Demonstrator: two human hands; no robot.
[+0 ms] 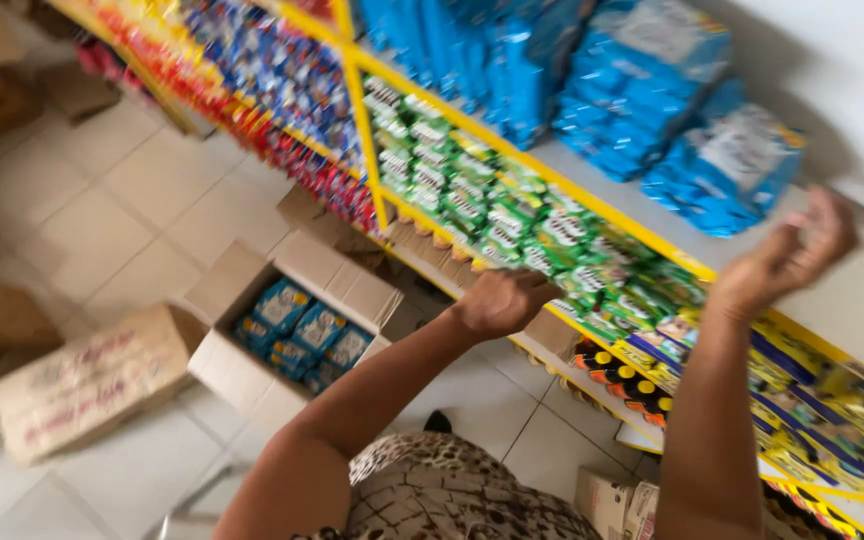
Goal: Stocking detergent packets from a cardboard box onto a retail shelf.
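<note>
Both hands work the shelf: our left hand [500, 300] is closed on green packets [512, 225], our right hand [787, 255] open beside blue packs [722, 165]; we should steady the row.

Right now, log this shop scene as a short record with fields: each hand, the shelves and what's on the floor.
left hand: closed, at the green packets on the shelf
right hand: raised near the blue packs on the upper shelf, empty as far as the blur shows
shelf frame: yellow
floor: open cardboard box holding blue packets, beside a closed carton
image: motion-blurred
</note>
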